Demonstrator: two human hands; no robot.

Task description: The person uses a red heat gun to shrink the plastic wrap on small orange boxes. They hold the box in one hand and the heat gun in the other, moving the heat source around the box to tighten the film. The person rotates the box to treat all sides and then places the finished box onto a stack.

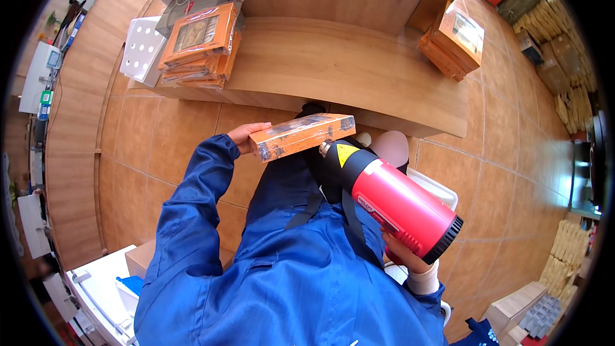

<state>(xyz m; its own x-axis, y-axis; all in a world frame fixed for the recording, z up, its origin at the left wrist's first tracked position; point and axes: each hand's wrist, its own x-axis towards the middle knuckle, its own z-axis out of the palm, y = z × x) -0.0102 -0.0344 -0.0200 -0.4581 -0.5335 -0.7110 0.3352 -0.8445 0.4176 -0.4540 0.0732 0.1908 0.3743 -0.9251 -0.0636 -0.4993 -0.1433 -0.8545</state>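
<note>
My left hand [249,135] grips the left end of an orange patterned box [305,139], held tilted above my lap. Glossy clear film covers the box, and its top has a window. My right hand [406,252] is wrapped around the handle of a red and black heat gun [403,202]; the gun's body hides most of the fingers. The metal nozzle [325,147] points at the long near side of the box, close to it. Whether the two touch I cannot tell.
On the wooden bench [307,57] ahead, a stack of film-wrapped orange boxes [199,43] lies at left. Behind it is a grey machine [211,0] with a cord; beside it, a white perforated panel [141,50]. More orange boxes [454,43] are stacked at right. A white stool [435,187] is beneath me.
</note>
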